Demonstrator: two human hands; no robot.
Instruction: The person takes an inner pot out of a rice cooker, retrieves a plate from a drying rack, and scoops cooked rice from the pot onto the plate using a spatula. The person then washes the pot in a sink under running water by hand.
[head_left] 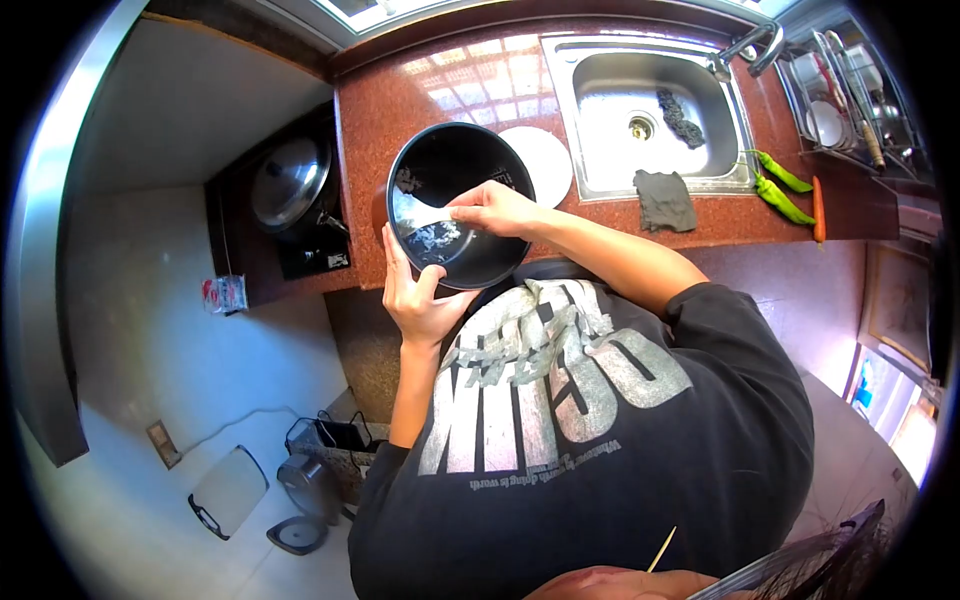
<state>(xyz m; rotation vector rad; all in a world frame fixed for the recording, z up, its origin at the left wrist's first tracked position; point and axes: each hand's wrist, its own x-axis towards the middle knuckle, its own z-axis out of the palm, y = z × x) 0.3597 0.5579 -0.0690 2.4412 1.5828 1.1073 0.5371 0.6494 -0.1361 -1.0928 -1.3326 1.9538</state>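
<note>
My left hand (pixel 418 303) grips the near left side of a black rice cooker inner pot (pixel 500 255), with the fingers along its outside and the thumb at the rim. The pot is tilted, so its inside faces me. In my right hand (pixel 490 210) is a pale rice paddle (pixel 428 214), pinched by its handle and reaching into the pot. White rice (pixel 436 236) clings to the pot's inner wall and bottom around the paddle. A white plate (pixel 548 168) lies on the counter just right of the pot, partly hidden by it.
A steel sink (pixel 590 150) with a dark scourer (pixel 680 118) is to the right. A grey cloth (pixel 664 200), green peppers (pixel 784 200) and a carrot (pixel 819 208) lie nearby. The dish rack (pixel 845 100) is far right. A lidded pan (pixel 290 185) stands on the left stove.
</note>
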